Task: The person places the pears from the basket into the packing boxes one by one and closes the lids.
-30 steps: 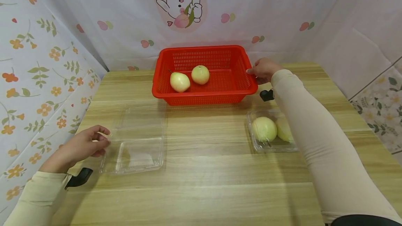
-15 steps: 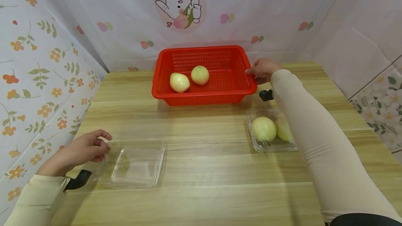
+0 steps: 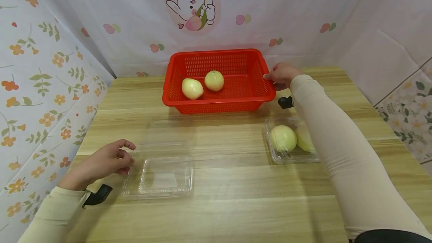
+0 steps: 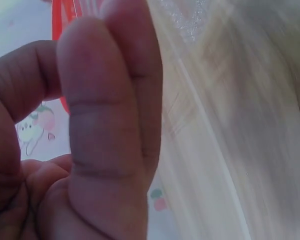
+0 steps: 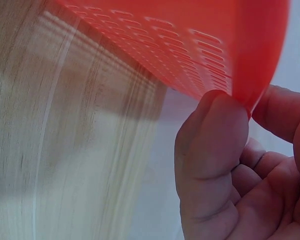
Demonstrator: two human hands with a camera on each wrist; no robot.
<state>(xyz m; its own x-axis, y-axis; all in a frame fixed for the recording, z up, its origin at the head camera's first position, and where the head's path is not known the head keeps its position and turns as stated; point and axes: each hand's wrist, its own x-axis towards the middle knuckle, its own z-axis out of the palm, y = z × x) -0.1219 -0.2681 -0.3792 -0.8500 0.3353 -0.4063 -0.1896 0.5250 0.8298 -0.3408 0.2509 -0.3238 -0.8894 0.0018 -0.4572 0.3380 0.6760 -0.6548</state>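
At the left of the table, my left hand pinches the left edge of a clear plastic clamshell box. The box lies with its lid laid back toward the basket, and nothing is inside it. In the left wrist view the fingers are curled toward the thumb. My right hand grips the right rim of a red perforated basket, thumb on one side and fingers on the other. Two pale yellow pears, one with its stem up left and a rounder pear, sit in the basket.
A second clear box stands on the right of the wooden table, with pale yellow pears in it, partly hidden by my right sleeve. A printed cloth hangs right behind the basket.
My left hand and the clear box have shifted right and slightly nearer to me. The right hand keeps its grip on the basket, which stays in place.
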